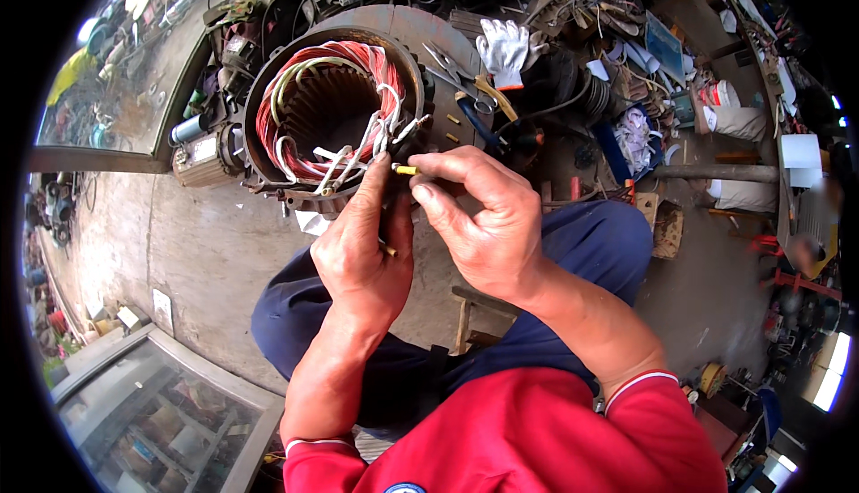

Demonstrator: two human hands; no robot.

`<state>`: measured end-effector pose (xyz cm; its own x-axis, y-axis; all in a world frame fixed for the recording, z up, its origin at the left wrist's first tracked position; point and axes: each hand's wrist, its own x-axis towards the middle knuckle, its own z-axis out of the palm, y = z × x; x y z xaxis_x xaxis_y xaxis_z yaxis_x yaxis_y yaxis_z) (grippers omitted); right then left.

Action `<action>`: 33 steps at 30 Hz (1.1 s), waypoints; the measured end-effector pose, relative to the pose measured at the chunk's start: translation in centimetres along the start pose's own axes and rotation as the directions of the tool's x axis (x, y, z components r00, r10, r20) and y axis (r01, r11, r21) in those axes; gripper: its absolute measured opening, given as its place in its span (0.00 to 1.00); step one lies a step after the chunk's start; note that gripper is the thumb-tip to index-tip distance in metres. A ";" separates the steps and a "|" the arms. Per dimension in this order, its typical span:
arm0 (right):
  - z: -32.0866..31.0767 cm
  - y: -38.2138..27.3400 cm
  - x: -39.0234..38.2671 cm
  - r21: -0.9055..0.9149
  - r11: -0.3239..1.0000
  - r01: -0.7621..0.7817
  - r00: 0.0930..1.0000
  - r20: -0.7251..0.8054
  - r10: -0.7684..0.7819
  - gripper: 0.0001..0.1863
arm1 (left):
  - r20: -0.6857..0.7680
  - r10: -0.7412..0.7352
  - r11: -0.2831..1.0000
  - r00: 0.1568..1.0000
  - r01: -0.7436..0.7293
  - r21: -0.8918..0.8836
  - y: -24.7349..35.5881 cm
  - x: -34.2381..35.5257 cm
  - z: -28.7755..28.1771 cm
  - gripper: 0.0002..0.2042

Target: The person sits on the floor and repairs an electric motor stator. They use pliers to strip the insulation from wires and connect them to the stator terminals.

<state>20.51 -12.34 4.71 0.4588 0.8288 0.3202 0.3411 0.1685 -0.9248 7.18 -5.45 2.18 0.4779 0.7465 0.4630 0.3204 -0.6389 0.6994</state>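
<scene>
A motor stator point(259, 122) stands before me, its ring of red windings point(277, 117) laced with white-sleeved leads point(358, 157). At its near right edge, my left hand point(362, 251) is closed, thumb and fingers pinching the end of a lead. A second short yellow piece point(387, 249) shows between the lower fingers of that hand. My right hand point(488, 216) pinches a short yellow tube point(405, 170) between thumb and forefinger, level with the lead's end. Whether the tube is around the wire or only touching it, I cannot tell.
Right of the stator lie scissors point(443, 68), small yellow tubes point(453, 120), a blue-handled tool point(472, 117) and a white glove point(504, 50). Cables and scrap pile up behind. A blue bin point(613, 155) with crumpled paper stands right. Glass-fronted cabinets point(170, 403) flank the left.
</scene>
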 end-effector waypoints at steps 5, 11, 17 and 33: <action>0.9 0.9 1.1 0.001 0.989 0.150 0.988 -0.042 -0.150 0.08 | -0.067 0.099 0.995 0.993 -0.098 0.018 -0.2 0.2 0.3 0.21; 1.0 0.6 1.7 -0.050 0.972 0.230 0.972 -0.046 -0.232 0.09 | -0.062 0.122 0.992 0.991 -0.120 0.032 -0.4 0.1 0.3 0.21; 0.8 0.8 1.7 -0.064 0.965 0.252 0.967 -0.015 -0.254 0.10 | -0.072 0.151 0.988 0.986 -0.148 0.038 -0.5 0.2 0.4 0.22; -2.4 16.4 0.2 -0.692 0.700 -0.175 0.983 -0.084 0.162 0.06 | 0.150 0.075 0.996 0.986 -0.067 -0.057 0.4 -0.5 0.8 0.28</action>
<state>28.20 -10.70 -9.87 0.5751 0.7976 0.1820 0.7267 -0.3959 -0.5614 7.71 -6.23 1.78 0.6182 0.6600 0.4270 0.2403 -0.6759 0.6968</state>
